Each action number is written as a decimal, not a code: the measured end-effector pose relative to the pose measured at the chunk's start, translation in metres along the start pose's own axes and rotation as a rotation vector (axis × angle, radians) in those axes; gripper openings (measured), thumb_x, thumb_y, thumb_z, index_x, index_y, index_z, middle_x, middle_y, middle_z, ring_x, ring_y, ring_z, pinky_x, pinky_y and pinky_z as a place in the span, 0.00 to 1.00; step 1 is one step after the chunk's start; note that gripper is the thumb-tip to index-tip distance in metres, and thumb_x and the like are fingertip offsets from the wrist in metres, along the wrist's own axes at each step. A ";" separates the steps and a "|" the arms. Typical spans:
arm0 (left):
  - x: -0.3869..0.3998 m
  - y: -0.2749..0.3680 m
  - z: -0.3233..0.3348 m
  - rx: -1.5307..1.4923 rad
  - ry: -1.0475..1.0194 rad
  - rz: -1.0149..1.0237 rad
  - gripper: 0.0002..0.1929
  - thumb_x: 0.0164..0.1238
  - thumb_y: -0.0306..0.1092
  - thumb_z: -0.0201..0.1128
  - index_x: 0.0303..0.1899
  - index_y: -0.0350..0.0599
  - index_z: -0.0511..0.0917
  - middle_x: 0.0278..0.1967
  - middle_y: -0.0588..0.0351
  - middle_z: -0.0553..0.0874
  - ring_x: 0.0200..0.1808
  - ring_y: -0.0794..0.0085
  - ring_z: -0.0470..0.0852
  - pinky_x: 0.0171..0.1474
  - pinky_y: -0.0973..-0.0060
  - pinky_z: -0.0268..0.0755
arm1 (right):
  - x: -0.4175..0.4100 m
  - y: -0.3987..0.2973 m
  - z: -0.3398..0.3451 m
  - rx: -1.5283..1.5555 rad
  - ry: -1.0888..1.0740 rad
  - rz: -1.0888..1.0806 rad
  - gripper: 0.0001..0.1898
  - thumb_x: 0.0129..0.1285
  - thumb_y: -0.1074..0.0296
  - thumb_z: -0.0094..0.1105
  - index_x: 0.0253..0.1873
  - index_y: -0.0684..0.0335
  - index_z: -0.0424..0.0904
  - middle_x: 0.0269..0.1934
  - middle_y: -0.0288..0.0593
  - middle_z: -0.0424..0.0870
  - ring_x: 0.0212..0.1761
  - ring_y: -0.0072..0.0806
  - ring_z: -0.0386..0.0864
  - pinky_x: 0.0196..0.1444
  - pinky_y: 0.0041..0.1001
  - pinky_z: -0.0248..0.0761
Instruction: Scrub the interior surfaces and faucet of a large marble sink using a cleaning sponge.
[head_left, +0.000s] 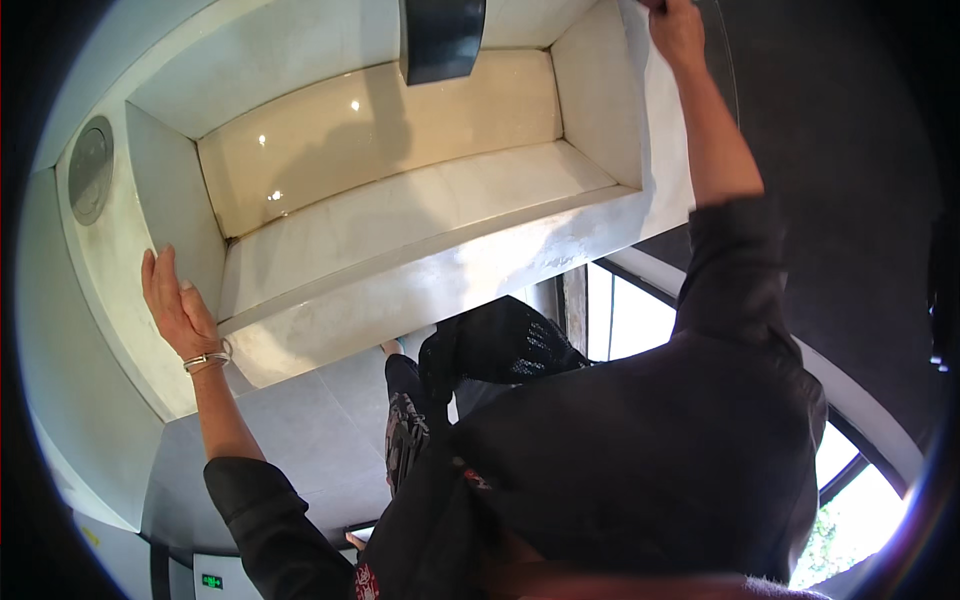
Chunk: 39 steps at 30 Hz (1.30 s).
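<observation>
A long rectangular trough sink (435, 247) with pale stone-like walls and a beige bottom lies before me. My left hand (178, 304) rests on or just above the rim at its left end, fingers extended and holding nothing; a metal bangle circles the wrist. At the top right, my right hand (679, 34) is raised beyond the sink's right end. Its fingers curl around a small dark object (654, 4), mostly cut off by the picture's edge. A black spout-like fixture (442, 41) projects over the basin from the back, between my hands.
A round metal cover (91, 171) is set in the ledge left of the basin. Grey floor tiles (322, 427) lie below the front edge. Black mesh cloth (517, 341) hangs near my body. Windows (630, 311) show at the right, and a lit green sign (212, 581) at the lower left.
</observation>
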<state>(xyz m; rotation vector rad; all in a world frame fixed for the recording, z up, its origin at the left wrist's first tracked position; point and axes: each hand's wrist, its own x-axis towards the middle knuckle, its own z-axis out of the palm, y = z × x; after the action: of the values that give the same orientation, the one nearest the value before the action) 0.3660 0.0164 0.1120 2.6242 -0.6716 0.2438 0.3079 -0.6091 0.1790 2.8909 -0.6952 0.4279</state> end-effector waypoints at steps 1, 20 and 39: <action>0.000 0.000 0.001 -0.006 -0.005 0.001 0.20 0.62 0.32 0.42 0.54 0.39 0.72 0.55 0.52 0.76 0.63 0.56 0.65 0.62 0.64 0.59 | 0.000 -0.004 -0.009 0.166 0.123 -0.109 0.15 0.55 0.74 0.46 0.47 0.60 0.78 0.41 0.55 0.79 0.44 0.48 0.76 0.45 0.38 0.68; -0.003 -0.007 0.003 -0.102 0.126 -0.020 0.23 0.50 0.25 0.48 0.52 0.43 0.73 0.53 0.47 0.75 0.61 0.57 0.67 0.62 0.64 0.60 | -0.192 -0.004 -0.047 0.256 -0.198 0.217 0.16 0.51 0.73 0.54 0.48 0.57 0.76 0.40 0.49 0.80 0.43 0.43 0.78 0.44 0.36 0.71; 0.006 0.010 -0.018 -0.390 0.142 -0.066 0.20 0.52 0.26 0.47 0.49 0.39 0.75 0.50 0.47 0.78 0.59 0.53 0.69 0.60 0.65 0.63 | -0.095 -0.209 0.020 0.770 -0.107 0.459 0.17 0.54 0.63 0.58 0.47 0.65 0.74 0.29 0.39 0.77 0.23 0.23 0.72 0.24 0.24 0.67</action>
<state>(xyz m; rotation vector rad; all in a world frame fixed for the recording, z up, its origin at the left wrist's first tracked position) 0.3650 0.0141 0.1327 2.2283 -0.5231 0.2484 0.3284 -0.3883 0.1170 3.4450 -1.5123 0.7307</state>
